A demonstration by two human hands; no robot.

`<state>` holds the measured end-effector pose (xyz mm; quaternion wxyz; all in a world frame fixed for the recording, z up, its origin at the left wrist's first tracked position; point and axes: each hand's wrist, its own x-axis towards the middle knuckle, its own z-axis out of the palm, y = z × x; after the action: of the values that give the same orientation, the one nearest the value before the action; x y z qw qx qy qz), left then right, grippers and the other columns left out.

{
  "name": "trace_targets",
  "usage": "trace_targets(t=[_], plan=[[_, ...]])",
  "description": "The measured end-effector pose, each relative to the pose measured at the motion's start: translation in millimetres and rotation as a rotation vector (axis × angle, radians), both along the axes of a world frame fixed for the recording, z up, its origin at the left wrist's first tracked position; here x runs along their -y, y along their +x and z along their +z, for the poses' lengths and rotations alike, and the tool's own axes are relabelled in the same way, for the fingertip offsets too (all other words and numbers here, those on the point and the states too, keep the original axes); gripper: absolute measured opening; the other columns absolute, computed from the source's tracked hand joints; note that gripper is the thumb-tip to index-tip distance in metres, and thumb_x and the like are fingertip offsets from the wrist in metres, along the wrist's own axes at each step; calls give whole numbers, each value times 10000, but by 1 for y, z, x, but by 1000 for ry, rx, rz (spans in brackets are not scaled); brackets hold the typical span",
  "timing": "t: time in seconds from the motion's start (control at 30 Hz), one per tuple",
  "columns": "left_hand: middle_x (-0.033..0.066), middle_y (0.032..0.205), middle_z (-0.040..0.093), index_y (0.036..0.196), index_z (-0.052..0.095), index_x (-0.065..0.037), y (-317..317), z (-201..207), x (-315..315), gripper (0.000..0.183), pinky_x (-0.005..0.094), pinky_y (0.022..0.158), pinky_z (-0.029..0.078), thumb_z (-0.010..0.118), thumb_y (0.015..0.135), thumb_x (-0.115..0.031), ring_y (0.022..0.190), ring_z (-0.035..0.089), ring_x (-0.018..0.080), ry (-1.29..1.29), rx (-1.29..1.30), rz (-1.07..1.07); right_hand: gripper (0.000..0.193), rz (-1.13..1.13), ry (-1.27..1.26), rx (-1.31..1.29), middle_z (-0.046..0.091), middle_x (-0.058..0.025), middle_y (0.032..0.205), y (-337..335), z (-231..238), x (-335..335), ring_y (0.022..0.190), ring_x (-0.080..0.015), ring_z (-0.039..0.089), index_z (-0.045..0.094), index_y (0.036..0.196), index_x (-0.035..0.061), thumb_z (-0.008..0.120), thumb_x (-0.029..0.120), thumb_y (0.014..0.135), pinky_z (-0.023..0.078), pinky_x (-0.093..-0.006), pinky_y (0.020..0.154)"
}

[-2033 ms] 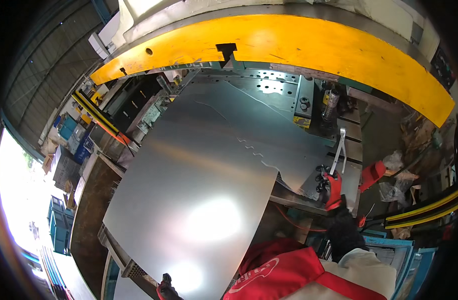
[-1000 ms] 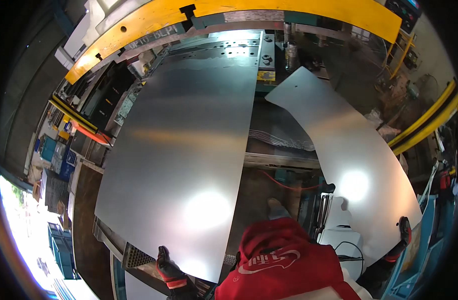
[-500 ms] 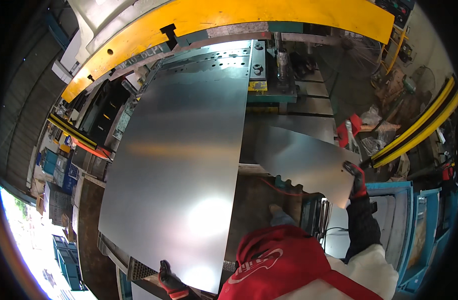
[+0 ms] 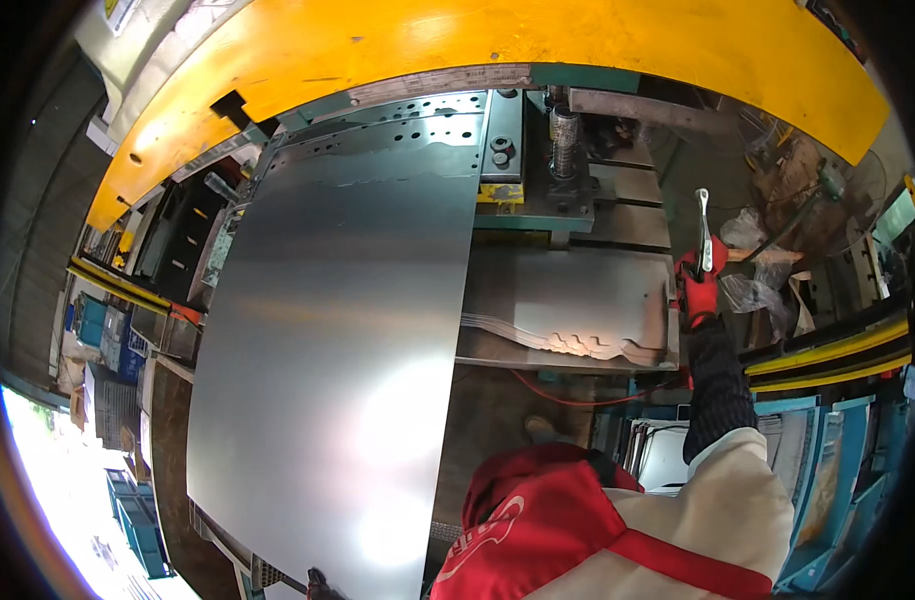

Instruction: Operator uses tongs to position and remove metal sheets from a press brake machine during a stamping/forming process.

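Note:
A large, shiny metal sheet (image 4: 328, 330) slopes from the press bed toward me. My left hand (image 4: 323, 586), in a dark glove, grips its near edge; just the fingertip area shows at the lower border of the picture. On the right, my right hand (image 4: 700, 296), gloved in red and black, is closed around the lower end of a silver wrench (image 4: 705, 225). That wrench points upward, beside a red item I cannot identify. Left of this hand lies a stack of cut metal pieces (image 4: 588, 295) with a wavy near edge.
Overhead crosses a yellow press beam (image 4: 498, 35). A bolted die block (image 4: 503, 140) and guide post (image 4: 565, 140) stand right of the sheet. Yellow-black bars (image 4: 828, 355), blue racks (image 4: 828, 470) and a red hose (image 4: 578, 400) are at right and below.
The cut piece my right hand held now lies on the stack. That hand has moved up to the wrench, which now points upward. My left hand has slipped lower, mostly out of view.

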<state>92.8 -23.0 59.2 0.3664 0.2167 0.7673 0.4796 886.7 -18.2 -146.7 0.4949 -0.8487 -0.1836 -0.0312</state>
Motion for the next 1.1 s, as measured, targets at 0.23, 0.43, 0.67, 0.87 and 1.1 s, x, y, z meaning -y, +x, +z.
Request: trace_targets(t=[0.23, 0.43, 0.67, 0.87, 1.1], plan=[[193, 1109, 436, 1087, 419, 66, -11, 6, 8, 445, 333, 910, 286, 436, 802, -276, 1015, 420, 236, 19, -16, 17, 305, 366, 261, -609, 566, -71, 699, -249, 111, -38, 611, -139, 510, 545, 802, -17, 663, 208, 632, 411, -298, 579], [173, 1181, 376, 1145, 365, 29, -35, -15, 16, 472, 334, 968, 186, 356, 831, -323, 1116, 326, 248, 51, 14, -138, 289, 994, 329, -758, 525, -47, 648, -398, 128, -100, 561, -141, 514, 520, 845, -4, 668, 127, 634, 413, -284, 485], [72, 897, 557, 902, 543, -36, -60, -24, 15, 271, 321, 749, 417, 465, 734, -234, 803, 523, 204, 417, 507, -126, 72, 935, 652, -1024, 506, -55, 518, -415, 216, -121, 346, -113, 458, 486, 697, 12, 551, 26, 671, 370, -231, 327], [143, 914, 558, 890, 542, 50, 2, -16, -25, 242, 345, 843, 386, 463, 748, -130, 889, 519, 237, 508, 358, -131, 128, 954, 666, -908, 452, 1, 458, -378, 227, -161, 328, -76, 412, 473, 634, 33, 585, 80, 677, 340, -193, 321], [141, 843, 557, 750, 534, 67, 70, 6, -46, 122, 333, 891, 359, 448, 692, 2, 864, 525, 233, 477, 601, -40, 195, 921, 780, -1012, 554, -91, 787, -334, 137, -183, 725, -174, 550, 501, 867, -23, 512, 96, 713, 431, -284, 709]])
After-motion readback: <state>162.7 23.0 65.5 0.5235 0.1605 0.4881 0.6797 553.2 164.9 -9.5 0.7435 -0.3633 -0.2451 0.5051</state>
